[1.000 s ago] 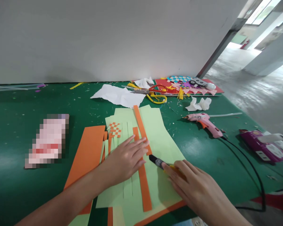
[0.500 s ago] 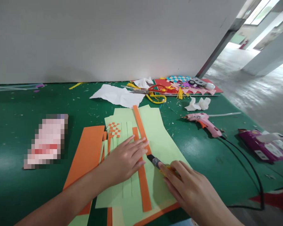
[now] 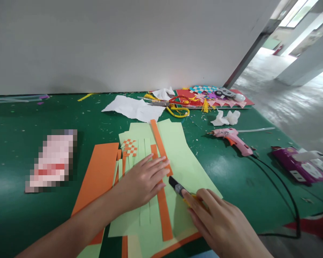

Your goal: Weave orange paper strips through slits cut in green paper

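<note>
My left hand (image 3: 148, 181) lies flat with fingers stretched out, its fingertips on an orange paper strip (image 3: 159, 143) and across a second orange strip (image 3: 164, 215). Both strips rest on pale green paper (image 3: 193, 168). In my right hand (image 3: 218, 215) is a utility knife (image 3: 179, 187) with a dark blade and a yellow handle, mostly covered by my fingers. The blade tip points at the lower end of the first strip, just short of it. Left of my fingers, a small orange-and-green woven check (image 3: 129, 147) sits at the top of several slits in the green paper.
Orange paper (image 3: 98, 172) lies on the left of the green table. Scissors (image 3: 169, 103) and white paper (image 3: 134, 107) are behind. On the right are a pink glue gun (image 3: 233, 138) with its cord, crumpled tissue (image 3: 226, 118) and a purple box (image 3: 298, 165). A wall panel stands at the back.
The utility knife has drawn back slightly to the lower right, so its blade tip is now apart from the strip's end. My left hand stays in place.
</note>
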### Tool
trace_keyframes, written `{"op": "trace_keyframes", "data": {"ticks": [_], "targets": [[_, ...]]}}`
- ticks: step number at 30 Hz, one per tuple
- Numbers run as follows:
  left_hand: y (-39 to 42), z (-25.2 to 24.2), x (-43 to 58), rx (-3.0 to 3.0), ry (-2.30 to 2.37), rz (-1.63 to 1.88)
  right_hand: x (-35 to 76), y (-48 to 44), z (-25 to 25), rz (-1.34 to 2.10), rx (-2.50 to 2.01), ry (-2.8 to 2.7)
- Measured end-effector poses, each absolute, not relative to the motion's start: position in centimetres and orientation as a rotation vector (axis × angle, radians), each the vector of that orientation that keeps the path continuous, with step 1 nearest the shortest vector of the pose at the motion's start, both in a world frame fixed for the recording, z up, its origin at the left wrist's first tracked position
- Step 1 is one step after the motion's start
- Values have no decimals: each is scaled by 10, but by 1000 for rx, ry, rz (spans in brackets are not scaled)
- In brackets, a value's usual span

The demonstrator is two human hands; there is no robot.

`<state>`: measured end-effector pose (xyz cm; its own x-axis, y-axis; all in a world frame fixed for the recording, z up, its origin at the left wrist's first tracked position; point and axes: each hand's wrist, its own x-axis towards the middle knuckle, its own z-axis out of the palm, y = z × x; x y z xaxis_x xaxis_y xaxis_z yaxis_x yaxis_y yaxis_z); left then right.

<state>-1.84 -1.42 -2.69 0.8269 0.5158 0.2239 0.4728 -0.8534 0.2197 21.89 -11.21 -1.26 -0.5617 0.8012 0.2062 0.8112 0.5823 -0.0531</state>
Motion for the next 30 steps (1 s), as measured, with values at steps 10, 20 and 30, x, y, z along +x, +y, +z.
{"op": "trace_keyframes", "data": {"ticks": [10,20,30], "targets": [[-14,-26,-18,2864,771,397,208,-109,-12,-139,-1386,-2605],[-15,-25,-17,2856,764,422,205,-105,-13,-171,-1414,-2607],[-15,-25,-16,2859,788,402,214,-112,-17,-174,-1404,-2634]]}}
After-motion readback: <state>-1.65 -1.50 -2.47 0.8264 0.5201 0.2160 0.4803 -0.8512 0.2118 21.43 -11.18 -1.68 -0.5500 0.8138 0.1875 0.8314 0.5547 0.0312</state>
